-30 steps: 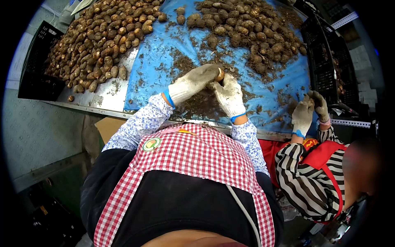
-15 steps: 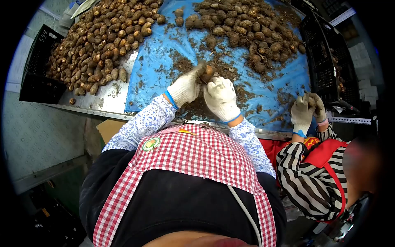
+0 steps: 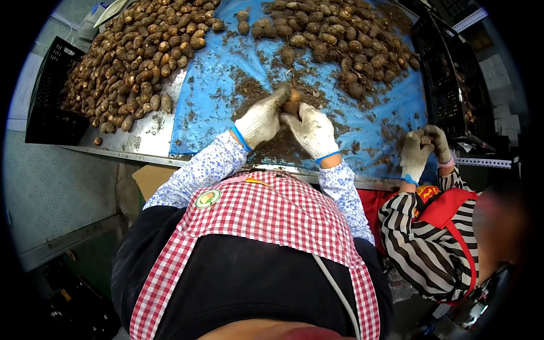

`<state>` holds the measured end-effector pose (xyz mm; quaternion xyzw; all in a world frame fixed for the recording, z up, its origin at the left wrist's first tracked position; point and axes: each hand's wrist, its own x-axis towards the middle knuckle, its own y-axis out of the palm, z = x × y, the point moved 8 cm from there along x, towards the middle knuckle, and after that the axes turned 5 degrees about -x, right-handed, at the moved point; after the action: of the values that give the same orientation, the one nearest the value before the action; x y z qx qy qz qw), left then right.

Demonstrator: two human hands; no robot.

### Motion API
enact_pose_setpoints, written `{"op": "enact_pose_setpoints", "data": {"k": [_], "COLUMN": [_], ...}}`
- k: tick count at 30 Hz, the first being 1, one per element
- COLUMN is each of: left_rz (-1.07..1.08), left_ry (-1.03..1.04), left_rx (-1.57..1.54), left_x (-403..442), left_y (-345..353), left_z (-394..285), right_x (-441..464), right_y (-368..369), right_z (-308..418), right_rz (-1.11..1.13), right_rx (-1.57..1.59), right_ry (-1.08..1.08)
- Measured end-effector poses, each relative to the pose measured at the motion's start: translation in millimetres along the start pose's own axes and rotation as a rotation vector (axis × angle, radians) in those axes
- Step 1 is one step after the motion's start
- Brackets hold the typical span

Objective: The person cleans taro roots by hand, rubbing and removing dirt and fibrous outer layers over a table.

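Observation:
A brown taro corm [image 3: 293,102] with an orange-tan patch is held up over the blue sheet. My left hand [image 3: 262,120], in a white knitted glove with dirt-stained fingertips, is closed around its left side. Gloved as well, my right hand [image 3: 313,130] grips the same corm from the right, thumb low and fingers bent against it. The gloves partly hide the corm. Dark soil and root scraps [image 3: 280,152] lie beneath both hands.
Left, a heap of cleaner taro [image 3: 136,62] lies on the metal table beside a black crate [image 3: 54,96]. Rooty, soil-covered taro [image 3: 345,42] is piled on the blue sheet [image 3: 201,107]. At right, a co-worker's gloved hands [image 3: 422,148] work near black crates [image 3: 453,79].
My right hand has turned and shifted slightly right, its thumb now showing apart from the fingers. My left hand moved slightly right and keeps hold of the corm. The co-worker's hands shifted a little.

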<state>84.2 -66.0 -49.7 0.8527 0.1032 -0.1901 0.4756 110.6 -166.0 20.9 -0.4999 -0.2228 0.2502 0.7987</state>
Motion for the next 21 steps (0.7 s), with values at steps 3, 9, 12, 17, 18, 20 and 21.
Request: {"op": "enact_pose_setpoints", "data": {"k": [3, 9, 12, 17, 18, 20, 21], "left_rz": [0.161, 0.330, 0.377, 0.294, 0.202, 0.019, -0.018], "left_ry": [0.102, -0.094, 0.110, -0.572, -0.547, -0.490, -0.416], "left_rx": [0.262, 0.681, 0.635, -0.368, -0.413, -0.498, -0.473], "left_x": [-19, -33, -22, 9, 8, 2, 5], "left_y": [20, 37, 47, 6, 2, 0, -1], "left_z": [-30, -43, -44, 27, 32, 42, 38], "right_x": [2, -15, -17, -11, -7, -7, -10], "right_y": [-2, -11, -1, -5, -7, -16, -24], "right_z": [3, 20, -1, -26, -30, -27, -18], "right_rz": [0.021, 0.236, 0.216, -0.125, -0.031, -0.225, -0.352], "right_rx": [0.209, 0.603, 0.887, 0.137, 0.064, -0.064, -0.053], "right_ry": [-0.150, -0.215, -0.034, -0.134, 0.000, -0.075, -0.117]}}
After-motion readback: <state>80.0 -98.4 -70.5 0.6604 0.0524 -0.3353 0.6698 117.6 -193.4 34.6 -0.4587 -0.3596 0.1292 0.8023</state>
